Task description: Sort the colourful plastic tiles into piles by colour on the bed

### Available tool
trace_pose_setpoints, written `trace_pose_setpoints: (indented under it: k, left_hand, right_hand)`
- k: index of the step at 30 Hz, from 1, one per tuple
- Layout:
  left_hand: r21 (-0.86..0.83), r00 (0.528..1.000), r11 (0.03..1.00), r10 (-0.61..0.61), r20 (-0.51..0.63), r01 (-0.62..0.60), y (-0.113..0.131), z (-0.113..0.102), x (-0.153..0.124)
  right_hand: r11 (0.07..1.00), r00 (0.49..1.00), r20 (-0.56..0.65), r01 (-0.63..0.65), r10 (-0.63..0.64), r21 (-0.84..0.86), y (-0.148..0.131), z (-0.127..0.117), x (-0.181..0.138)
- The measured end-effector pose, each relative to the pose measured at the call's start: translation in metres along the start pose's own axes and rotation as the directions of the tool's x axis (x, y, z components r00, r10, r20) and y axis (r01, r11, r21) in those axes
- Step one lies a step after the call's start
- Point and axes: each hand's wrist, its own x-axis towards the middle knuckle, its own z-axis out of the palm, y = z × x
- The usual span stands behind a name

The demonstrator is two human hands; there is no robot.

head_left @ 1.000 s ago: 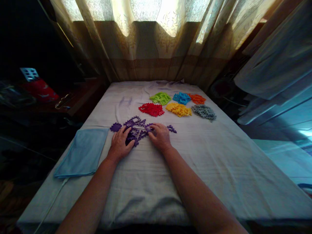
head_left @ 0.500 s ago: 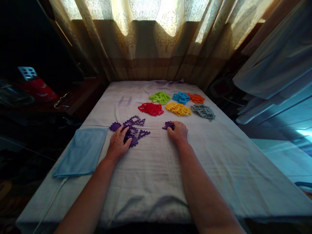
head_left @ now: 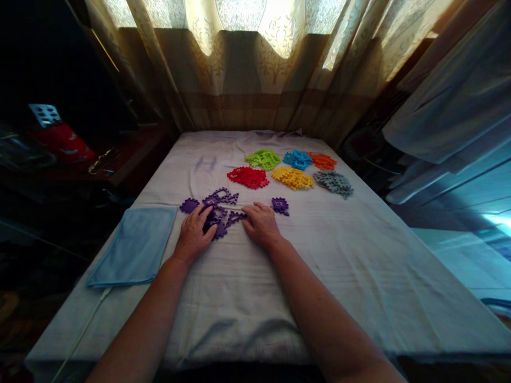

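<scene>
Head view: purple foam pieces (head_left: 219,202) heaped on bed (head_left: 339,255), between both hands.
Left hand (head_left: 195,230): flat, fingers spread, pressing the heap's near edge.
Right hand (head_left: 260,226): palm down, fingers apart, tips touching heap's right edge, gripping nothing.
Lone purple piece (head_left: 280,205): just beyond right hand, to its right.
Writing: none legible.

Hidden beneath left hand (head_left: 194,230): middle of purple puzzle pieces (head_left: 221,198). Beneath fingertips of right hand (head_left: 260,226): tip of one such piece. Cut off by bottom edge: left forearm (head_left: 143,330), right forearm (head_left: 319,319), white cord (head_left: 82,336). Too small to tell: single shapes within red pile (head_left: 248,177), green pile (head_left: 262,159), blue pile (head_left: 297,159), orange pile (head_left: 322,161), yellow pile (head_left: 293,178), grey pile (head_left: 333,183). Lost in darkness at left: nature of red object (head_left: 64,146) and pale blue item (head_left: 44,114).
</scene>
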Motion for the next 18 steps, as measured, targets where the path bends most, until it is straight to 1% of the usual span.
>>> trace_pose_setpoints:
  k: [2, 8, 12, 14, 15, 18]
  left_hand:
    - [0.002, 1.0, 1.0, -0.001, 0.008, 0.001, 0.001, -0.001, 0.0]
    - [-0.001, 1.0, 1.0, -0.004, 0.021, 0.004, 0.001, -0.002, 0.001]
    - [-0.002, 0.999, 1.0, -0.01, 0.034, 0.01, 0.002, -0.003, 0.001]
    - [-0.005, 1.0, 1.0, -0.013, 0.028, 0.013, 0.001, -0.003, 0.001]
    - [-0.007, 1.0, 1.0, -0.013, 0.021, 0.013, 0.001, -0.003, 0.0]
    - [-0.023, 1.0, 1.0, -0.009, -0.004, 0.009, 0.0, -0.002, 0.0]
  right_hand:
    - [1.0, 0.999, 0.034, 0.022, -0.023, 0.006, -0.004, 0.0, 0.0]
    - [0.999, 0.996, 0.067, 0.051, -0.053, 0.018, -0.007, -0.002, 0.002]
    - [0.999, 0.995, 0.085, 0.054, -0.055, 0.006, -0.003, -0.008, 0.003]
    - [0.999, 0.998, 0.055, 0.038, -0.038, 0.007, 0.006, -0.014, 0.004]
    - [1.0, 1.0, 0.021, 0.014, -0.015, 0.01, 0.012, -0.018, 0.005]
    - [0.993, 0.985, -0.127, -0.114, 0.115, 0.019, 0.034, -0.029, 0.005]
